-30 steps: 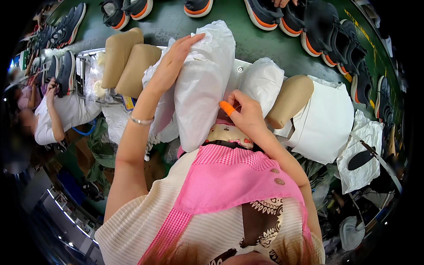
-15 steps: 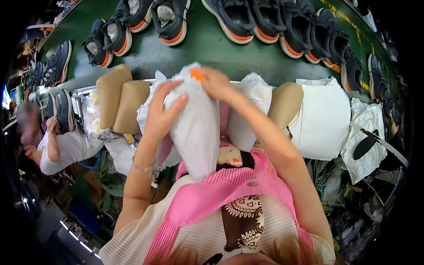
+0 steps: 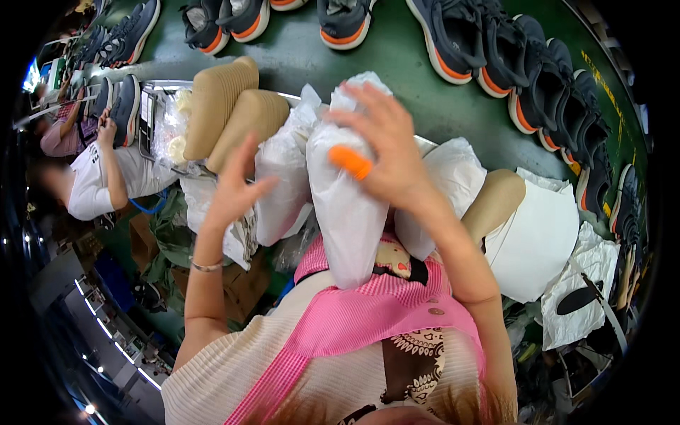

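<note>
A bundle in white tissue paper (image 3: pixel 343 227) stands against my pink apron, narrow end toward me. Over its top spreads my right hand (image 3: pixel 393 152), fingers apart and an orange cover on the thumb; it seems to touch the paper. My left hand (image 3: pixel 237 188) is open with nothing in it. Nearest to that hand is a second white-wrapped bundle (image 3: pixel 280 188), left of the first. To the right leans another white-wrapped bundle (image 3: pixel 450 177). What the paper covers is hidden.
Two tan ridged forms (image 3: pixel 223 106) stand left, and a tan form (image 3: pixel 499 202) leans right beside stacked white sheets (image 3: pixel 538 241). Dark shoes with orange-and-white soles (image 3: pixel 450 42) line the green surface beyond. A co-worker in a white shirt (image 3: pixel 103 180) is at far left.
My left hand has come off the wrapped bundle and moved left. My right hand, bunched at the bundle's top before, has spread its fingers. The whole view has swung.
</note>
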`<state>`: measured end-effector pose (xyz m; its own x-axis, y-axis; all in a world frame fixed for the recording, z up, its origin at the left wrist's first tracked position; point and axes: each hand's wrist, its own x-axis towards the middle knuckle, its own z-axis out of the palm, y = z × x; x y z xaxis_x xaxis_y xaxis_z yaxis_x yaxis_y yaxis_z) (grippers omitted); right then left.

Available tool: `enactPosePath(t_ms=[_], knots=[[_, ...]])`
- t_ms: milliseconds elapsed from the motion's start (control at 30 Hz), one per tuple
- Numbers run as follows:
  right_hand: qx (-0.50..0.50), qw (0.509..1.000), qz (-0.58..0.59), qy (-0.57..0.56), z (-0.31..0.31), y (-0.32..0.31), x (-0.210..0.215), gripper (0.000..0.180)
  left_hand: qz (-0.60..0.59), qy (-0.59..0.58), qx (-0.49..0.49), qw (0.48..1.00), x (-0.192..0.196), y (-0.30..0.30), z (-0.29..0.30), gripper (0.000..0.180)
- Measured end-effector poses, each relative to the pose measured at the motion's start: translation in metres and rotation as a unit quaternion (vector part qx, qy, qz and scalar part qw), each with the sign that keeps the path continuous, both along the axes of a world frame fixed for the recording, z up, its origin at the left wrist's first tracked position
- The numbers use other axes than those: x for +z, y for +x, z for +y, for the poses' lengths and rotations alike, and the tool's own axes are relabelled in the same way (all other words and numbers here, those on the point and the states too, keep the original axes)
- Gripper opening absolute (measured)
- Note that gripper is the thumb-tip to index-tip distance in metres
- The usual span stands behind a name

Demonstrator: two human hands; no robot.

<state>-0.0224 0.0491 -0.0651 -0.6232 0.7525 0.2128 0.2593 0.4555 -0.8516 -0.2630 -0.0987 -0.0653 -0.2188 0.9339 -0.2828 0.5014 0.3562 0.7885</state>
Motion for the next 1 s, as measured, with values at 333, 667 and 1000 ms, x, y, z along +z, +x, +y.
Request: enactPosePath(t_ms=[333, 667, 1000], knots=[[-0.041, 0.999, 0.008, -0.023, -0.016, -0.008, -0.014, 0.037, 0.048, 0.105, 0.239, 0.964, -0.082, 0.070, 0.029, 0.076], [-0.027, 0.996, 0.039, 0.070, -0.022, 0.011, 0.009, 0.043, 0.155, 0.168, 0.129, 0.965, -0.031, 0.065, 0.030, 0.047], [0.153, 0.969, -0.089, -0.171, 0.054, -0.029, 0.018, 0.033, 0.116, 0.070, 0.055, 0.989, 0.002, 0.072, 0.029, 0.042]])
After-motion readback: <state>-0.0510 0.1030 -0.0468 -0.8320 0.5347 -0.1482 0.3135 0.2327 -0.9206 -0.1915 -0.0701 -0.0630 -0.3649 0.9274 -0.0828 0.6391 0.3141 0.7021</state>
